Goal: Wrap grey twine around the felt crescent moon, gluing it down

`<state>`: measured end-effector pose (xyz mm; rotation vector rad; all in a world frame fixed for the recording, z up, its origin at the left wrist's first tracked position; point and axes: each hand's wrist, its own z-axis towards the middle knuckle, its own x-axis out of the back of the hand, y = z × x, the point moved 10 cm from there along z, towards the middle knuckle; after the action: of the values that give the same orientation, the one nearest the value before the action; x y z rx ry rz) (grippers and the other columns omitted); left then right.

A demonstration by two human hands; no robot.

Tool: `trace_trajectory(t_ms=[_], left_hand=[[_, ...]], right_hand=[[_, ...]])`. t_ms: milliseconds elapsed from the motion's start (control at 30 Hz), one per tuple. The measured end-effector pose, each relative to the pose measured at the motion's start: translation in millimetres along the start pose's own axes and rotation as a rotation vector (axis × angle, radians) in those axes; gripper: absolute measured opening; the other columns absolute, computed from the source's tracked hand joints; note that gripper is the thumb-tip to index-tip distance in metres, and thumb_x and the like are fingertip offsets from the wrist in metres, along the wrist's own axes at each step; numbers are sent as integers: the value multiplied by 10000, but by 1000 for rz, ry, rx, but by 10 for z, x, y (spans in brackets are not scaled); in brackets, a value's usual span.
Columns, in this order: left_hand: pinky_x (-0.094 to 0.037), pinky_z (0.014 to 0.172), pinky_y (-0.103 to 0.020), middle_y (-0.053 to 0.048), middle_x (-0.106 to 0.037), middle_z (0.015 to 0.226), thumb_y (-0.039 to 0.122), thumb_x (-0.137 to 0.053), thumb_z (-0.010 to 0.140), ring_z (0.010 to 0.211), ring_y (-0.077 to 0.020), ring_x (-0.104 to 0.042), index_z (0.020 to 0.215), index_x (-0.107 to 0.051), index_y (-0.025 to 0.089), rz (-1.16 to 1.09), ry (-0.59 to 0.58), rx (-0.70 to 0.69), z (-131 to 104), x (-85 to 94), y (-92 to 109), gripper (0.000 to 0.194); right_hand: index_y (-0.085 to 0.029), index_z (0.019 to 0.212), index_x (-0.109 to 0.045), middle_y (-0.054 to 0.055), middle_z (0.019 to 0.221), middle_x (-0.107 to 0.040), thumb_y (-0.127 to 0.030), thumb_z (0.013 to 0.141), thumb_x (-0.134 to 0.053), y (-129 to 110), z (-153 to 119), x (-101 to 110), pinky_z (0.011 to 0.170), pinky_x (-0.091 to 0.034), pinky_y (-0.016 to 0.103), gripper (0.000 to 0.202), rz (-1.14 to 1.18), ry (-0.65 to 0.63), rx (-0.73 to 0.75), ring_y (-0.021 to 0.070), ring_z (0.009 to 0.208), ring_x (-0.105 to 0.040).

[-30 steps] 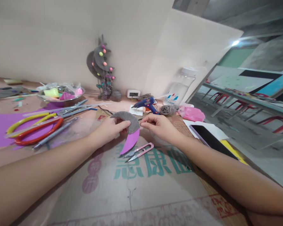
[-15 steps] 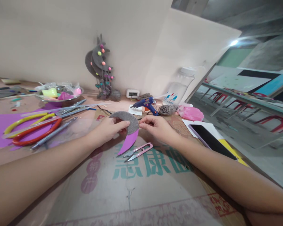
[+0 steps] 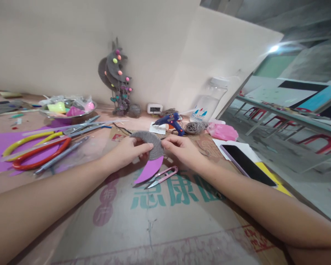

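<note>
My left hand (image 3: 131,149) grips a crescent moon shape (image 3: 151,144), thumb on top and the other fingers behind it. Grey yarn wraps the crescent's upper part; its lower tip is bare purple. At the crescent's right edge my right hand (image 3: 178,147) is closed in a pinch on the grey yarn, though the strand between its fingertips is mostly hidden. Pink thread snips (image 3: 162,177) lie just below the purple tip. Behind my hands rest a blue glue gun (image 3: 169,120) and a ball of grey yarn (image 3: 195,127).
Cardboard (image 3: 121,232) covers the tabletop. Scissors with red and yellow handles (image 3: 41,154) lie left, before a metal bowl (image 3: 71,117) of craft pieces. A decorated moon hanging (image 3: 117,73) leans on the wall. Right are a water bottle (image 3: 209,101) and a phone (image 3: 246,165).
The crescent has tilted slightly, its purple tip swinging a little left and down. My right hand has shifted slightly and now sits against the crescent's edge.
</note>
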<state>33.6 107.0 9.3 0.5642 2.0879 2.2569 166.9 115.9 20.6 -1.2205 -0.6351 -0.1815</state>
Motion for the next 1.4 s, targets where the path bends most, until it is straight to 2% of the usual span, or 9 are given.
trace_trajectory(t_ms=[133, 233, 367, 567, 733, 867, 967, 1100, 1400], left_hand=[[-300, 411, -195, 45, -484, 495, 384, -577, 780, 400, -67, -378, 598, -528, 173, 21, 1, -29, -14, -5, 13, 283], [-256, 388, -191, 52, -467, 523, 443, -552, 798, 389, -56, -351, 637, -515, 177, 58, -35, -53, -11, -50, 0, 313], [-262, 399, -196, 45, -467, 510, 457, -562, 783, 420, -69, -382, 593, -500, 172, 151, 16, -83, 2, -21, -10, 348], [-298, 420, -194, 52, -483, 532, 432, -558, 792, 449, -74, -407, 631, -502, 172, 174, 140, -67, -8, 98, -6, 311], [-277, 414, -198, 61, -452, 523, 429, -550, 803, 434, -69, -383, 622, -477, 176, 159, 168, -82, -12, 138, 0, 320], [-310, 463, -203, 46, -479, 562, 436, -557, 797, 497, -81, -420, 634, -494, 168, 139, 182, -106, 8, 164, -2, 320], [-328, 491, -209, 37, -494, 587, 442, -559, 790, 536, -93, -440, 646, -511, 164, 141, 189, -121, 8, 170, 20, 317], [-296, 456, -210, 46, -473, 560, 434, -560, 785, 490, -87, -406, 630, -495, 170, 167, 204, -95, -14, 175, 26, 314], [-317, 485, -220, 43, -492, 564, 443, -554, 793, 506, -92, -430, 628, -504, 166, 187, 170, -112, 0, 145, 21, 326]], right_hand=[[-174, 721, -554, -61, 528, -419, -485, 786, -575, 92, -45, -88, 439, -284, 214, 318, 210, 2, -103, 71, 446, -347], [-182, 733, -533, -71, 518, -394, -480, 773, -591, 111, -64, -91, 403, -249, 208, 307, 299, 37, -140, 64, 418, -320], [-181, 719, -525, -66, 526, -390, -467, 783, -583, 92, -71, -99, 415, -253, 210, 299, 277, 36, -142, 68, 434, -335], [-165, 736, -570, -33, 624, -459, -552, 824, -480, 44, -29, -67, 470, -285, 229, 407, 231, 43, -35, 76, 491, -350], [-163, 873, -615, -7, 716, -565, -448, 788, -574, 20, -17, -155, 583, -377, 242, 300, 136, -25, 17, 108, 608, -478], [-152, 962, -609, 26, 825, -621, -345, 786, -570, -1, -21, -206, 626, -411, 258, 264, 145, -58, 26, 128, 677, -530], [-157, 942, -604, 24, 822, -629, -292, 772, -571, 3, -21, -213, 622, -421, 254, 219, 148, -55, 18, 129, 683, -541], [-161, 899, -601, 15, 796, -621, -270, 763, -581, 9, -22, -227, 614, -419, 246, 177, 155, -59, 13, 122, 681, -538], [-150, 835, -566, -35, 672, -522, -283, 781, -559, 1, -28, -232, 508, -337, 218, 143, 234, -75, -45, 73, 537, -421]])
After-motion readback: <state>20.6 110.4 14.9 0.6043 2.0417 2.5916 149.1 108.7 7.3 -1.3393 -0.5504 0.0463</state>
